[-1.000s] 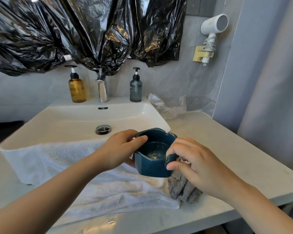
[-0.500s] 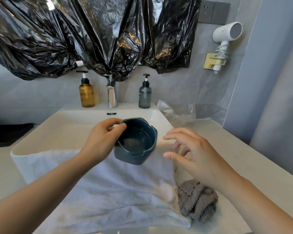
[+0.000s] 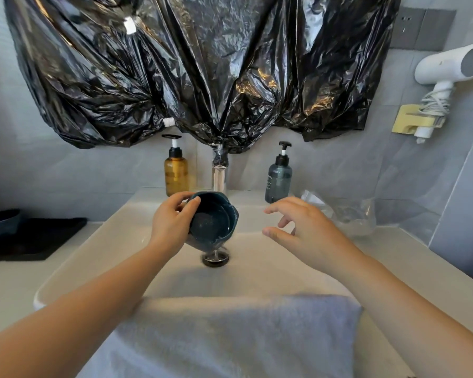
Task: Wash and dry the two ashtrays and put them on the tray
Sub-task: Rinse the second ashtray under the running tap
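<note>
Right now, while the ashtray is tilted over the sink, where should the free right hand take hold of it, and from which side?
Probably the bare right wall of the ashtray, coming from the right. The left hand grips the left rim, and the mouth tilts toward the person, so fingers can hook over that free edge.

Dark-blue ashtray (image 3: 216, 222) — tipped steeply over the sink (image 3: 271, 268); black tray (image 3: 33, 238) lies far left.
</note>
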A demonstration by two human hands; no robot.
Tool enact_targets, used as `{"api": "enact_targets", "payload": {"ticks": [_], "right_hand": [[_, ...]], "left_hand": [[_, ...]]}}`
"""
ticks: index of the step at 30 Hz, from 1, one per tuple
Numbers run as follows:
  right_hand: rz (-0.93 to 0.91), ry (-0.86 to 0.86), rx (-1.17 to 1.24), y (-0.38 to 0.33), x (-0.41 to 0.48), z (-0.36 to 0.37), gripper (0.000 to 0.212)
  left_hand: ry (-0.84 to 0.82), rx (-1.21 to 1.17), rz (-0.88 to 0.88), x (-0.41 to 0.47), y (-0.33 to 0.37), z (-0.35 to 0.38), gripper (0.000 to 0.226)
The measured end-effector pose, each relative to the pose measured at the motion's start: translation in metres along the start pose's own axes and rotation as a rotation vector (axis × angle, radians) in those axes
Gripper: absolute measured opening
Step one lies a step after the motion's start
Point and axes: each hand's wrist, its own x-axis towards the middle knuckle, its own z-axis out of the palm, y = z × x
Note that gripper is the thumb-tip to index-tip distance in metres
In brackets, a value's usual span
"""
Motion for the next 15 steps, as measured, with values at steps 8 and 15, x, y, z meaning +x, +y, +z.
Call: {"api": "enact_targets", "payload": {"ticks": [8,15], "right_hand": [[0.0,0.046,0.0,0.017,0.078,0.026,0.031],[-0.035,0.105,0.017,0.019,0.133,0.047,0.034]], "left_hand": [[0.023,0.059,-0.001,0.058,-0.025,0.013,0.014],[0.019,0.0,0.0,0.077,-0.038,0.021,0.012]]}}
